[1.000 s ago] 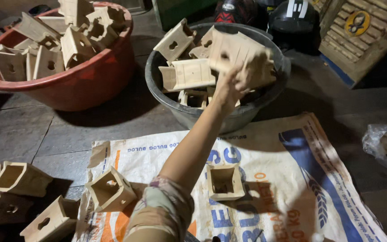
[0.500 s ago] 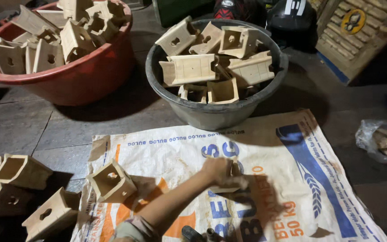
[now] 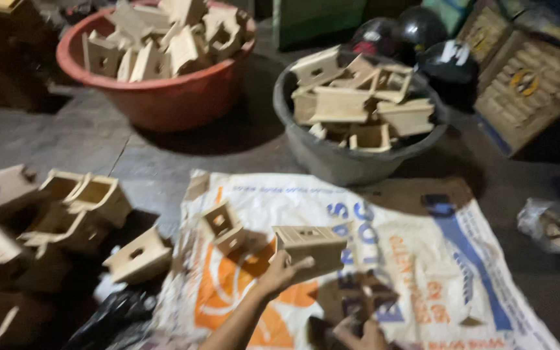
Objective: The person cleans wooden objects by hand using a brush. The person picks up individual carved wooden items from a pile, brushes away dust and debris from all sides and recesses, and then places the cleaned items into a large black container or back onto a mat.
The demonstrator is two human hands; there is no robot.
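Over the printed sack (image 3: 384, 259) on the floor, head view: the left hand (image 3: 280, 272) is clamped on a wooden box (image 3: 309, 243), fingers under its lower edge, and holds it clear of the sack. Half a second ago this hand lay flat on the sack at a box; one second ago it reached into the grey tub (image 3: 351, 159). The box is thus lifted, no longer resting. The right hand (image 3: 358, 330) shows at the bottom edge, blurred; whether it is apart or closed on anything cannot be told. A second small box (image 3: 223, 223) sits on the sack just beside the held one. More boxes (image 3: 85, 207) lie on the floor at left. The grey tub and the red tub (image 3: 157, 97) are both full of boxes. The view has swung left since the earlier pictures.
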